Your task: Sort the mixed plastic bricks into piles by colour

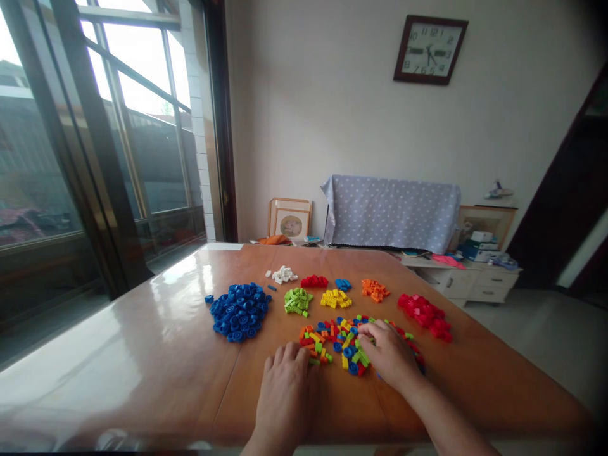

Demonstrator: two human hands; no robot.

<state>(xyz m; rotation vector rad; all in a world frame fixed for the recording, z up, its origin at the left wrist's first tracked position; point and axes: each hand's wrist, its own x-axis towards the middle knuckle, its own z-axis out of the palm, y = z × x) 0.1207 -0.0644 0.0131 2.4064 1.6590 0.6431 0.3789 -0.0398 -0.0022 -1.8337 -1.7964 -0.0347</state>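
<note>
My right hand (389,356) is over a pile of mixed plastic building blocks (348,347) in red, blue, yellow, green and orange. Its thumb and forefinger are apart and point left among the pieces; the other fingers are partly hidden. No held block shows in it. My left hand (285,387) rests on the table beside the left end of that pile, back up, fingers loosely bent and slightly apart, with nothing visible in it. Farther left is a large heap of round blue pieces (240,313). Light green blocks (297,301) and yellow blocks (335,299) lie behind the mixed pile.
At the back of the wooden table (156,354) are small heaps of white blocks (285,274), red blocks (314,281), blue blocks (342,284) and orange blocks (375,290). Translucent red pieces (426,316) lie at the right. Beyond stands a cabinet (468,285) by the wall.
</note>
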